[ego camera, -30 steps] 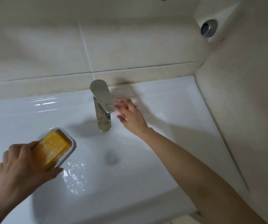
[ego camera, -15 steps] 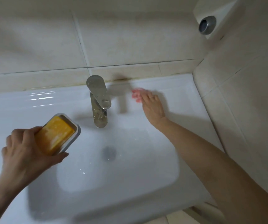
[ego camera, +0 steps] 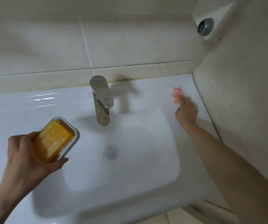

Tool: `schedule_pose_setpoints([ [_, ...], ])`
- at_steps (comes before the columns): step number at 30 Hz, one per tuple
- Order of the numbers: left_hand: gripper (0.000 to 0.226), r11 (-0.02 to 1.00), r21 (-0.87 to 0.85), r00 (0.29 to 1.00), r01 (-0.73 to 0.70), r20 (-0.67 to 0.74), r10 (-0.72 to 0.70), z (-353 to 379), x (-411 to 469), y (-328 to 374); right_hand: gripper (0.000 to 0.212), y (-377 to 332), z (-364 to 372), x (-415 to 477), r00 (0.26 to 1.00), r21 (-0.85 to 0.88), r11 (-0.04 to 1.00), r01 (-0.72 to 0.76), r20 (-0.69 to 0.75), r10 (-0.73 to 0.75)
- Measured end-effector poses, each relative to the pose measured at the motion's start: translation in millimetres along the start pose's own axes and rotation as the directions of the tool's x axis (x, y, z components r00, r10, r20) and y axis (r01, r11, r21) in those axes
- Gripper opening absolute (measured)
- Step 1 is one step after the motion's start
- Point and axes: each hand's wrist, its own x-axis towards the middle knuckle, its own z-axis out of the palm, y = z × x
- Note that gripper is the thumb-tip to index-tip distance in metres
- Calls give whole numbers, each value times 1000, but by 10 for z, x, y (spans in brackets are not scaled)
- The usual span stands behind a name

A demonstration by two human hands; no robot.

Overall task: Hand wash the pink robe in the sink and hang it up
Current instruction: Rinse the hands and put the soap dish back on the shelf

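Two grips over the sink (ego camera: 25,101) — left grip (ego camera: 26,156), lower left, clutches the soap dish (ego camera: 74,135); right grip (ego camera: 186,112), far right, at a pink scrap (ego camera: 176,96) — blurred, can't tell its state.

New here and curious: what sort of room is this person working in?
Most likely a bathroom: a white ceramic sink with a chrome tap, beige wall tiles behind it, and an orange soap bar in a white dish in the left hand.

Gloss and shine around the basin
Sink (ego camera: 33,101) glossy white glazed ceramic; tap (ego camera: 101,97) polished metal, spotted; tiles (ego camera: 138,38) smooth beige, dull sheen; dish (ego camera: 75,135) matt white plastic; soap (ego camera: 54,139) orange, waxy, wet-looking.
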Motion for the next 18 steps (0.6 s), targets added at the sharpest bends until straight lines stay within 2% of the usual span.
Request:
schedule_pose_setpoints([
  [4, 100, 998, -67, 1000, 3, 6, -3, -51, -141, 205, 38, -310, 128, -593, 997, 37, 998, 59, -59, -57],
  [7, 99, 998, -70, 1000, -4, 27, 6, -87, -147, 246, 16, -381, 131, -928, 982, 49, 982, 183, -63, -179],
  [10, 99, 998, -61, 1000, -27, 13, 28, -119, -134, 251, 28, -316, -79, -935, 986, 269, 955, 127, -138, -93],
  [12, 99, 998, -40, 998, -54, 8, 54, -126, -123, 249, 33, -228, -250, -682, 980, 310, 946, 92, -197, -30],
  [13, 99, 998, -25, 998, -62, 12, 62, -123, -112, 236, 36, -125, -268, -520, 983, 296, 951, 89, -180, -36],
  [14, 99, 998, -9, 998, -67, 15, 67, -118, -101, 214, 38, 2, -266, -348, 993, 280, 956, 84, -105, -57],
  [16, 100, 998, 7, 997, -68, 24, 68, -103, -99, 171, 43, 257, -205, -128, 987, 300, 952, 60, 122, -100],
  [18, 99, 998, 3, 998, -59, 30, 59, -91, -124, 132, 59, 422, -99, -143, 971, 215, 972, 100, 193, -142],
])
